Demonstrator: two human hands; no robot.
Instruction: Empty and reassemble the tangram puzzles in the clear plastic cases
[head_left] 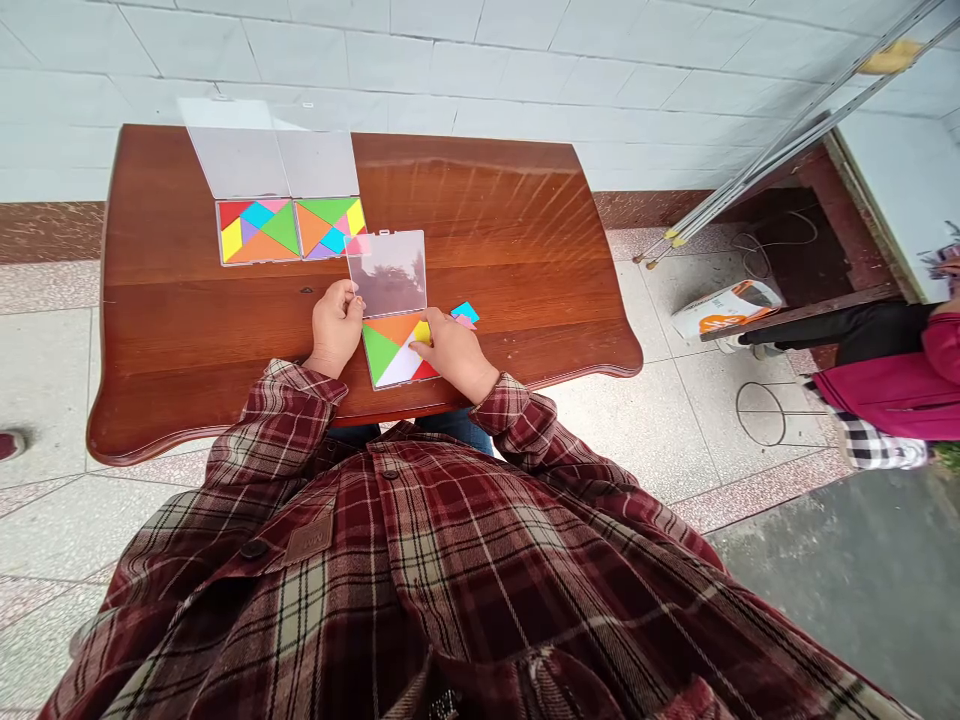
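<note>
An open tangram case (396,352) lies near the front edge of the brown wooden table (187,330), holding green, orange, yellow and red pieces, with its clear lid (386,272) standing up behind. My left hand (335,328) is closed on the left corner of the case, by the lid hinge. My right hand (454,352) rests on the case's right side, fingers curled over the yellow piece (422,331). A blue piece (465,311) and a pink piece (466,322) lie loose just beyond my right hand.
Two more open tangram cases (259,231) (328,226), filled with coloured pieces, lie side by side at the back left of the table with lids raised. A person in a pink top (900,385) sits at the right. Metal poles (780,150) lean against the tiled wall.
</note>
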